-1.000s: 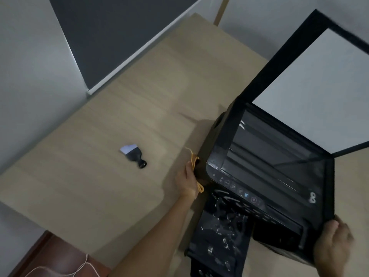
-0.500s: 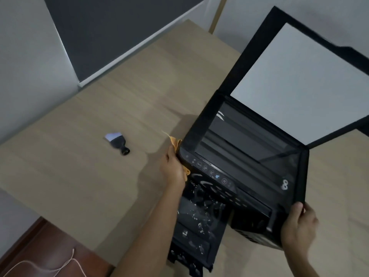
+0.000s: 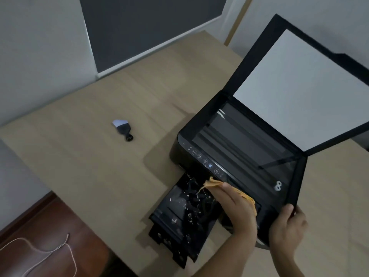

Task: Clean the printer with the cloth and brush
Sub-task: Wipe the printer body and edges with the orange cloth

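A black printer (image 3: 245,144) sits on the wooden table with its scanner lid (image 3: 299,84) raised and its output tray (image 3: 175,214) pulled out, speckled with white bits. My left hand (image 3: 235,208) holds an orange cloth (image 3: 214,183) against the printer's front, just below the control panel. My right hand (image 3: 287,226) grips the printer's front right corner. A small black brush (image 3: 122,128) with pale bristles lies alone on the table to the left.
The wooden table (image 3: 89,166) ends at a front edge on the left, with a reddish floor and a white cable (image 3: 46,254) below. A grey wall and a dark panel (image 3: 139,27) stand behind the table.
My left hand moved the cloth from the printer's left side to its front, under the control panel. My right hand keeps hold of the front right corner.
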The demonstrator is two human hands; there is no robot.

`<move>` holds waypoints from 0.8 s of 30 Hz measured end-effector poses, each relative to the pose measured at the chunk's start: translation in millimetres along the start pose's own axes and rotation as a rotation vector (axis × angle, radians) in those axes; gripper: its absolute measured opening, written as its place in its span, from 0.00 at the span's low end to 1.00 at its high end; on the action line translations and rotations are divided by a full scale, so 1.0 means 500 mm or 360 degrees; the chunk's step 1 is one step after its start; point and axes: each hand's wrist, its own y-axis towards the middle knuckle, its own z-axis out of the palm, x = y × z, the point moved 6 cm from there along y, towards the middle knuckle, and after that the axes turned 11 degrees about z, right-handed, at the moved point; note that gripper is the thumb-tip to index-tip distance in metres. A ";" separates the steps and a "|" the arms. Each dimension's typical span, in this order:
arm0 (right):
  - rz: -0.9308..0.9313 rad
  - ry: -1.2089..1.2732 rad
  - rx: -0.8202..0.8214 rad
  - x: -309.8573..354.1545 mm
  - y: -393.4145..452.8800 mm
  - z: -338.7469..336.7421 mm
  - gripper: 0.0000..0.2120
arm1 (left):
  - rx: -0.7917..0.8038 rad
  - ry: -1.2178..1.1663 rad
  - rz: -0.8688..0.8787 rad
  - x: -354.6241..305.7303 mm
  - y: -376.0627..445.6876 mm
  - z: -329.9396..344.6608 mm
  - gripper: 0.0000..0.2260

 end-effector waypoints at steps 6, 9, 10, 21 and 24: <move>-0.0036 -0.0009 0.0016 -0.009 0.009 0.002 0.35 | -0.0112 0.0130 0.0688 -0.102 0.198 -0.053 0.23; -0.0037 -0.0008 0.0019 -0.008 0.013 0.006 0.32 | -0.0120 0.0166 0.0582 -0.117 0.318 -0.100 0.15; -0.0034 -0.0008 0.0020 -0.010 0.014 0.006 0.32 | -0.0120 0.0152 0.0418 -0.100 0.357 -0.117 0.15; -0.0008 -0.0033 0.0006 -0.006 0.013 0.010 0.31 | -0.0045 0.0117 0.0748 -0.143 0.292 -0.083 0.17; 0.0010 -0.0008 0.0011 -0.010 0.009 0.009 0.30 | -0.0266 -0.0118 0.0315 -0.086 0.308 -0.099 0.17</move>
